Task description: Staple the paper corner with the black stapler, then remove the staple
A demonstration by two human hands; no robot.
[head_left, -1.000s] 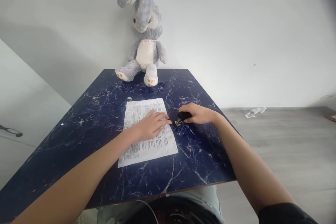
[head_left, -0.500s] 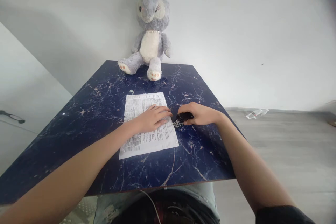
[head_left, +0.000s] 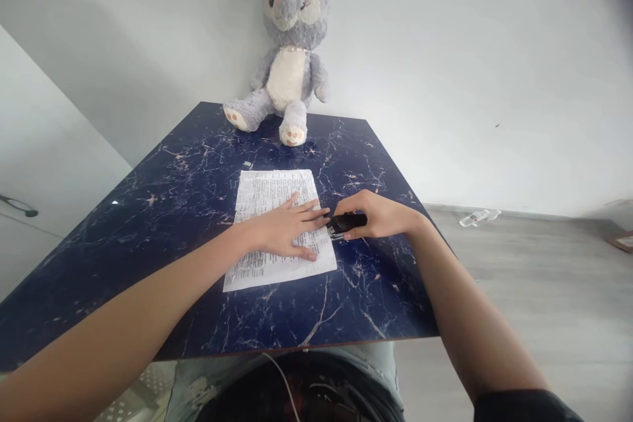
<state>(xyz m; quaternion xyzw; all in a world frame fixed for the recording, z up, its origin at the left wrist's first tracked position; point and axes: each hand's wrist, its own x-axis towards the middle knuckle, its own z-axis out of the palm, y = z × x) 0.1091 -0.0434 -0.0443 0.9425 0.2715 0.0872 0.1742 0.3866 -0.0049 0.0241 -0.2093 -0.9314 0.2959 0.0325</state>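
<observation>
A printed sheet of paper [head_left: 267,194] lies on the dark blue marbled table [head_left: 182,211]. Spread flat across its right half is my left hand [head_left: 289,229], fingers apart and pressing the page down. My right hand [head_left: 378,212] grips a black stapler [head_left: 350,221], thumb below and fingers over the top. The stapler's metal front end meets the paper's right edge; whether the edge sits between its jaws I cannot tell.
A grey plush rabbit [head_left: 289,72] sits at the table's far edge against the white wall [head_left: 445,66]. A small pale scrap [head_left: 248,164] lies behind the paper. On the floor to the right is a clear plastic item [head_left: 479,217].
My left hand has spread its fingers wider, thumb now lower on the page. The stapler looks more level in my right hand. The whole view has shifted slightly.
</observation>
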